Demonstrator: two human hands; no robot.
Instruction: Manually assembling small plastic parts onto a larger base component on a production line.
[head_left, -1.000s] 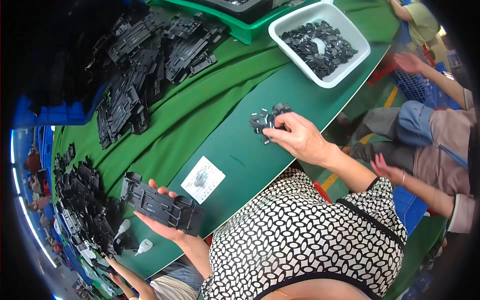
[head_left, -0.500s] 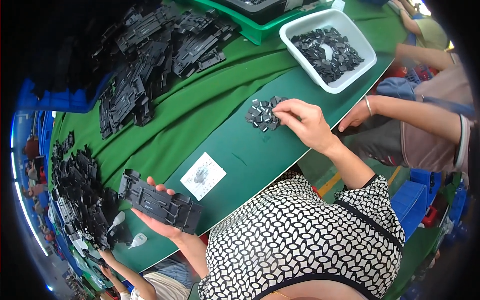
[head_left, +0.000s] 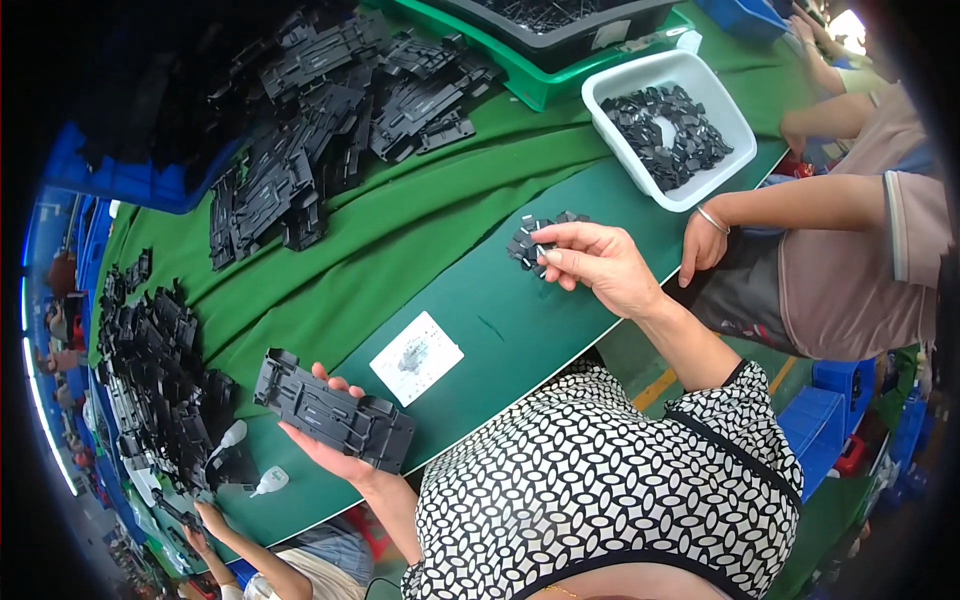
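Note:
My left hand (head_left: 335,455) is wrapped round a long black moulded plastic chassis (head_left: 335,410) from below. Its ribbed side faces up, and my fingertips show along its far edge. Thumb and forefinger of my right hand (head_left: 605,265) are closed in a pinch on a small black piece (head_left: 542,256) with a pale shiny strip, mostly hidden by the fingers. That hand is over a small pile of similar black pieces (head_left: 522,240) on the green table, covering part of it. Between my two hands lies a white printed card (head_left: 417,358).
A white tub (head_left: 740,165) of small black pieces stands at the far right. Heaped black chassis parts (head_left: 265,190) cover the green cloth (head_left: 380,240). Two small white bottles (head_left: 270,481) are at the left. Another person's hand (head_left: 705,240) is near the table's right edge; another works at lower left.
My right hand has drawn back slightly toward me from the pile, its pinch now showing a small piece. The chassis stays in my left hand. The whole view has shifted slightly.

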